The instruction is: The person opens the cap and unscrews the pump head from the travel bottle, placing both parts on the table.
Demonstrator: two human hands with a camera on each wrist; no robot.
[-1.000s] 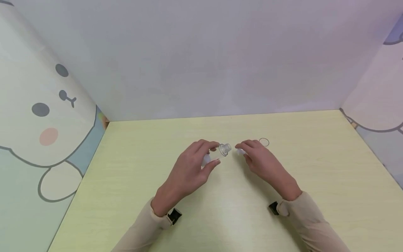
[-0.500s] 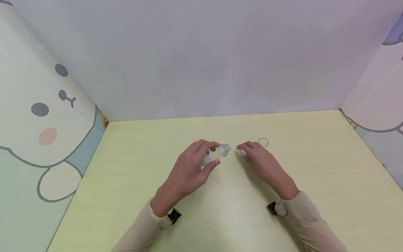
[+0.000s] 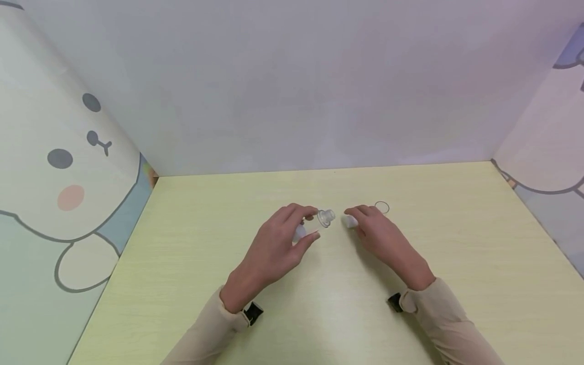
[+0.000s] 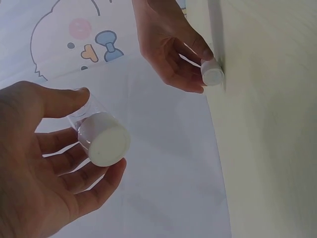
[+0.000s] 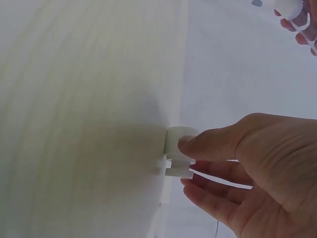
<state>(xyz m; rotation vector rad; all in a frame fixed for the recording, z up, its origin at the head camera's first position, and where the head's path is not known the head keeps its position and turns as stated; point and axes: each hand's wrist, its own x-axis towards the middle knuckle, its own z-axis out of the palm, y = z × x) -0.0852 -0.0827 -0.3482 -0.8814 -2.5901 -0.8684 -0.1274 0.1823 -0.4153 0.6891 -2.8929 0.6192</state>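
Observation:
My left hand (image 3: 276, 248) grips a small clear bottle (image 3: 326, 217) above the table, its neck pointing right and bare at the mouth. A round white end (image 4: 110, 146) of the bottle faces the left wrist view. To the right of the neck, apart from it, my right hand (image 3: 385, 238) pinches a small white cap (image 3: 350, 221) between thumb and fingers. Low against the tabletop, the cap (image 5: 179, 143) shows a narrower stepped part in the right wrist view; it appears to touch the surface.
A thin dark ring outline (image 3: 382, 202) lies on the pale wooden table (image 3: 205, 213) just beyond my right hand. Behind stands a plain light wall (image 3: 292, 91), with cartoon-printed panels (image 3: 105, 203) at either side.
The white cap has turned and dropped slightly in my right fingers, so more of it shows. My right hand has shifted a little; the left hand and bottle hold still.

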